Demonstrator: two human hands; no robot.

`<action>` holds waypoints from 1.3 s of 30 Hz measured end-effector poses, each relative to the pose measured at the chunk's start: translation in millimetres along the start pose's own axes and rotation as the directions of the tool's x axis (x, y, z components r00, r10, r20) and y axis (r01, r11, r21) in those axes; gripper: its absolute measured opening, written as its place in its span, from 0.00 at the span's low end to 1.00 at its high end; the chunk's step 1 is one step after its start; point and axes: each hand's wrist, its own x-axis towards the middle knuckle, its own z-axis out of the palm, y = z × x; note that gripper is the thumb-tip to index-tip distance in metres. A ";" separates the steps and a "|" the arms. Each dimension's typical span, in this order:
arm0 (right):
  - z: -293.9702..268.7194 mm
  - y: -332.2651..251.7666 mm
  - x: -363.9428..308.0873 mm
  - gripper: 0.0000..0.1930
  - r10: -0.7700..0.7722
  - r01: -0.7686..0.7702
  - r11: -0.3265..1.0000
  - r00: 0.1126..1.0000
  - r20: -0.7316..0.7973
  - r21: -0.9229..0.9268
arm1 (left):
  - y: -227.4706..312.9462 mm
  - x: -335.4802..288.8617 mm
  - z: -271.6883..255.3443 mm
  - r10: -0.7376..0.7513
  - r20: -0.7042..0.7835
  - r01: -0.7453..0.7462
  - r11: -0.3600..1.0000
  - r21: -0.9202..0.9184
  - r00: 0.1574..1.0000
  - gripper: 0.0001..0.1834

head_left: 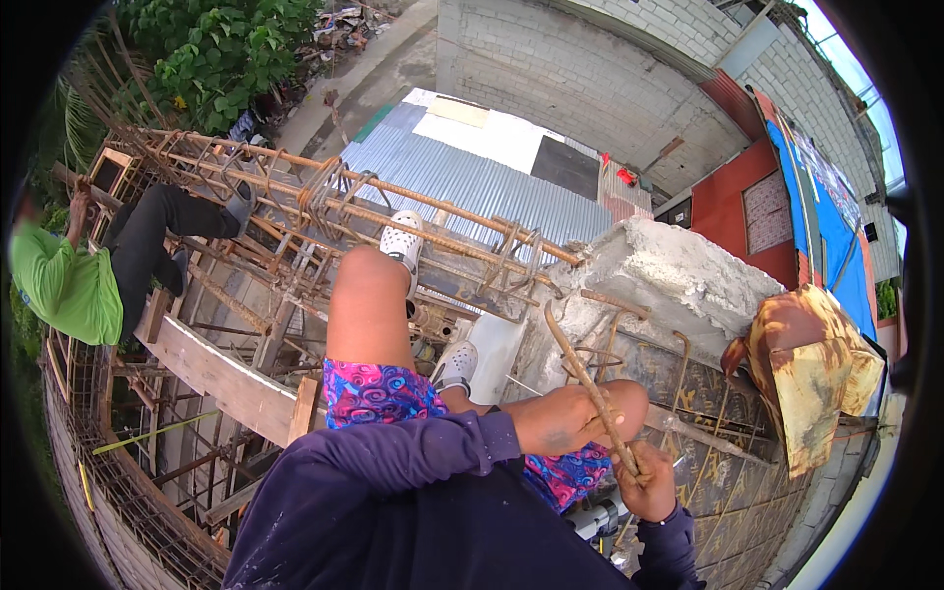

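Note:
A rusty steel bar point(573, 356), slightly bent at its far tip, slants across my lap. My left hand point(565, 421) is closed around its middle, the fingers partly hidden behind the wrist and back of the hand. Below it, my right hand point(649, 484) wraps around the bar's near end. Beyond the bar's tip, several bent rebar ends point(615, 305) stick out beside a rough concrete block point(688, 275). My bare knee in patterned shorts lies right behind both hands.
A rebar cage with stirrups point(324, 192) runs across the far left, under my white clog point(401, 241). A person in a green shirt point(74, 285) sits at left. A wooden plank point(226, 379), a rusty metal sheet point(811, 379) and a lower corrugated roof point(472, 167) surround me.

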 end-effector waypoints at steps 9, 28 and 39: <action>-18.1 16.3 -2.8 0.17 0.252 -0.205 0.964 0.907 -0.337 0.171 | 24.9 41.0 29.0 0.185 0.209 -0.247 0.911 0.329 0.960 0.22; -27.8 31.8 40.0 0.21 0.193 0.191 0.622 0.903 -0.385 0.760 | -5.0 38.5 20.2 0.250 0.540 0.565 -0.035 -0.824 0.803 0.30; -38.8 29.4 50.1 0.21 0.097 0.151 0.593 0.962 -0.256 0.791 | -0.7 49.5 17.3 0.339 0.602 0.649 -0.035 -0.760 0.723 0.29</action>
